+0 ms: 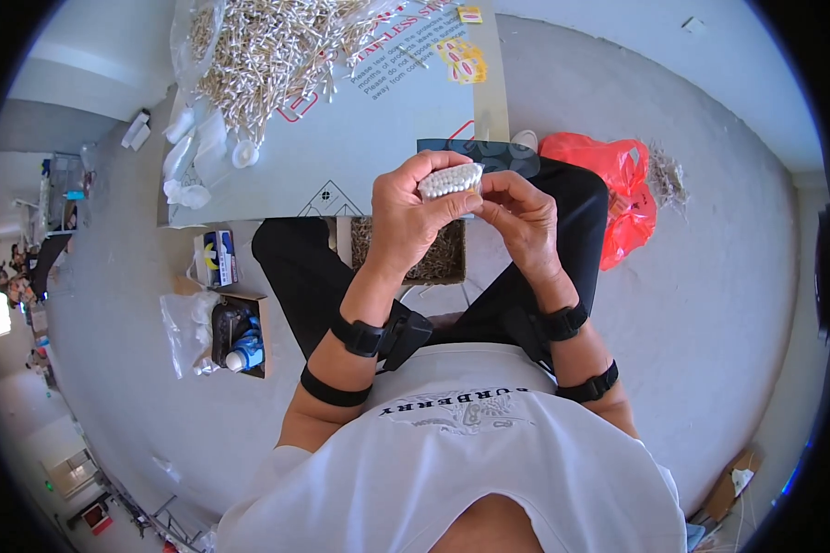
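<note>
A small bundle of cotton swabs in clear plastic wrap is held up above my lap, its white tips packed in rows. My left hand grips it from the left, fingers behind and thumb across the lower front. At the right end, the thumb and fingers of my right hand pinch the wrap. Beyond my hands, a large heap of loose cotton swabs lies on the pale blue-grey tabletop. Yellow printed labels lie to the heap's right.
Crumpled clear plastic bags lie at the table's left side. Below the near edge, a cardboard box holds more swabs. A red plastic bag stands on the floor to the right. On the left floor, another box holds a blue bottle.
</note>
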`<state>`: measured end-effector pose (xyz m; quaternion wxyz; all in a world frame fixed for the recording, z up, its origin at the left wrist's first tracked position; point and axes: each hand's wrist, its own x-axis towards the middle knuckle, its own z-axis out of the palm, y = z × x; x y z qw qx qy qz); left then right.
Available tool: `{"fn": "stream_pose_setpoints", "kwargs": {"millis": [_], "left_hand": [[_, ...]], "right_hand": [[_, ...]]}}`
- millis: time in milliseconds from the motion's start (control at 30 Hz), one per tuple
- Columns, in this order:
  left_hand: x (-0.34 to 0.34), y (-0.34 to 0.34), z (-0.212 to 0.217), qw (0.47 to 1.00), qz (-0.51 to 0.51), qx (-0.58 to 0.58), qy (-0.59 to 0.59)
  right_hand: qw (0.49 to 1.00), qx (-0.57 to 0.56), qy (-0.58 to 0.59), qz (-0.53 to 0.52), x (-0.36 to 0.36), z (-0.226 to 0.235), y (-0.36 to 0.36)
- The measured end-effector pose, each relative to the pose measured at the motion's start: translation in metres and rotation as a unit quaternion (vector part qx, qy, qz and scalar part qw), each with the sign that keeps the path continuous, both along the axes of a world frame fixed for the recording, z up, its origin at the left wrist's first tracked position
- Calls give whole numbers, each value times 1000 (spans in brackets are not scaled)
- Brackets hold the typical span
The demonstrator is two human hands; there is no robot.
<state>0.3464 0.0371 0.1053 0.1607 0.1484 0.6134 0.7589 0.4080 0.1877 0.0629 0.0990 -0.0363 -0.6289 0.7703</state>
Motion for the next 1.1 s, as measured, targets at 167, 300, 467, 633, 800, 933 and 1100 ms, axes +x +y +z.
{"fn": "stream_pose_setpoints", "kwargs": {"millis": [167,300,467,633,800,933,1100], "left_hand": [[5,1,10,996,2,-44,84],[7,4,5,971,19,-63,229],[4,2,4,952,2,-57,302],[3,-5,11,957,-45,-63,280],[2,-8,15,954,-62,-73,283],[1,-7,13,948,-65,-71,305],[0,-4,11,936,-41,-69,343]], "right_hand": [[997,69,19,12,3,10,-5],[998,53,31,21,4,9,-8],[999,8,42,26,5,9,-6],[999,-24,36,16,7,12,-7],[999,-13,42,28,7,11,-5],[998,-16,52,23,8,14,-6],[999,-10,48,21,9,15,-9]]}}
